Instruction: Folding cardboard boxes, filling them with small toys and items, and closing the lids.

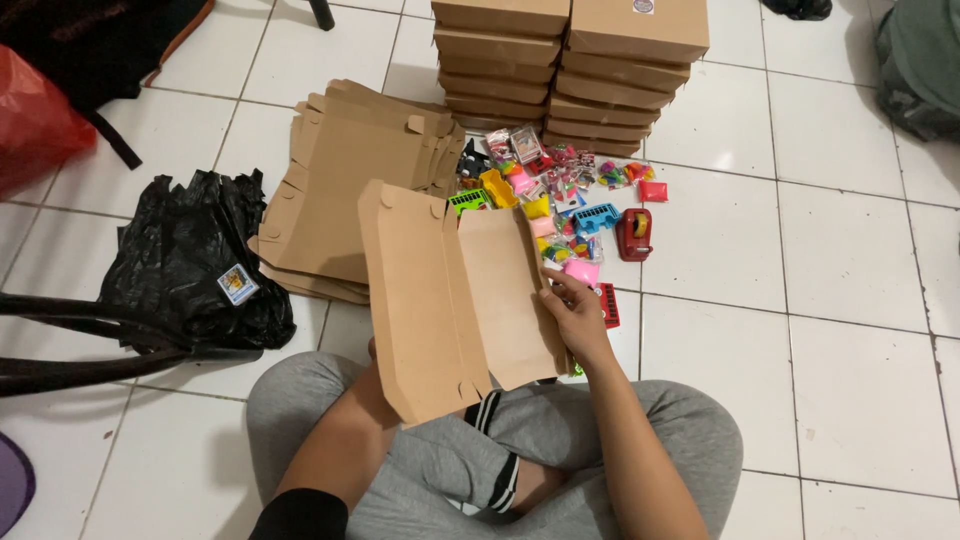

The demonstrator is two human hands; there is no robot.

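Two hands (575,315) on flat carton (450,300)

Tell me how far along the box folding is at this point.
Done: two stacks of closed boxes stand at the back. In hand: the right hand grips the edge of a flat cardboard sheet, still unfolded; the left hand is hidden behind it. Left: a pile of flat sheets lies on the tiles, and small colourful toys sit loose beside it, not boxed.
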